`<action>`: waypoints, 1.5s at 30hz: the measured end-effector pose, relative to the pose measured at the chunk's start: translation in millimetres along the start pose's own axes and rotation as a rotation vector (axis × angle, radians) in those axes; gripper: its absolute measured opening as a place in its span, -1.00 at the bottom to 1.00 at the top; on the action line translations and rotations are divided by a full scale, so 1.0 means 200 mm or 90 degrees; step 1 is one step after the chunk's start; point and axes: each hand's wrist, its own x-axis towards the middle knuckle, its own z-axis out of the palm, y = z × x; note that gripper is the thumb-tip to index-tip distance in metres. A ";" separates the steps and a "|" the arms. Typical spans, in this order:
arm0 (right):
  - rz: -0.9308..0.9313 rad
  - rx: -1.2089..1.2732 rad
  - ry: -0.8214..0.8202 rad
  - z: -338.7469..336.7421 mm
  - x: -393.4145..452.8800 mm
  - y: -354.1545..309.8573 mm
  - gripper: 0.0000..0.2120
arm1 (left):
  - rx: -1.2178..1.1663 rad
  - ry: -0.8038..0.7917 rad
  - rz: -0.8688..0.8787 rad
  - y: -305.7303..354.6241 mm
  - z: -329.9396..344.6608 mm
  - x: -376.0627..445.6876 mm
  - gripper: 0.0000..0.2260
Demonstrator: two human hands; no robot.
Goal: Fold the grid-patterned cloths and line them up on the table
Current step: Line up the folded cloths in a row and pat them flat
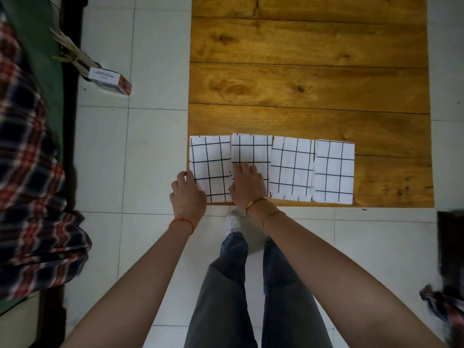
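Head view, four folded cloths (291, 169), long axes pointing away

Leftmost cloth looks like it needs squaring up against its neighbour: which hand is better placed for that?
Left. The left hand already holds the leftmost cloth at its near outer corner, while the right hand presses on the second cloth.

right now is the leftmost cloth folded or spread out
Folded: the leftmost cloth is a compact rectangle matching the other three, with the left hand at its edge.
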 end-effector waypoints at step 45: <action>0.148 0.042 0.104 -0.05 -0.06 0.34 -0.61 | -0.001 -0.001 0.055 0.02 -0.04 -0.01 -0.49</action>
